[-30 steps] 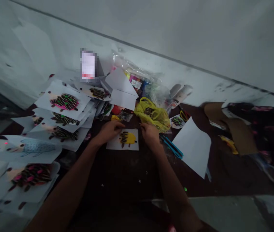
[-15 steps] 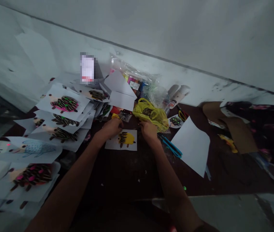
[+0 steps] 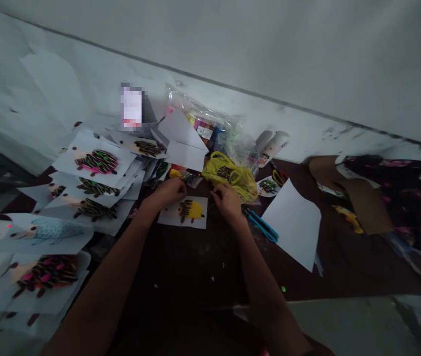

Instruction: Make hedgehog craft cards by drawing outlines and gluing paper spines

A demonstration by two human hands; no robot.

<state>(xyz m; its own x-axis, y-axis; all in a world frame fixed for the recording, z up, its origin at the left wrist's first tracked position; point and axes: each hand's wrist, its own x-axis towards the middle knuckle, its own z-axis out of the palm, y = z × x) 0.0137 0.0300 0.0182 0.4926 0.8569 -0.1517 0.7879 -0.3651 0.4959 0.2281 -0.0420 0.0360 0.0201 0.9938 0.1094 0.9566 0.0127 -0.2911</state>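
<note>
A small white card (image 3: 200, 222) with a yellow hedgehog figure (image 3: 196, 209) lies on the dark table; dark strips cover the figure's left part. My left hand (image 3: 171, 192) is at the card's upper left, its fingers curled together; what they hold, if anything, is hidden. To the right of the card, my right hand (image 3: 225, 199) is pinched on something too small to make out. Just behind that hand sits an open yellow plastic bag (image 3: 240, 180) with dark pieces inside.
Stacked hedgehog pictures (image 3: 95, 160) cover the left side. Blue scissors (image 3: 262, 225) and a white sheet (image 3: 295, 222) lie to the right. Clear plastic bags (image 3: 238, 146) stand by the wall. Farther right are brown cardboard (image 3: 368, 207) and dark flowered cloth (image 3: 414, 207).
My right hand has drawn slightly away from the yellow bag, its fingertips now more visible. The whole view has shifted a little.
</note>
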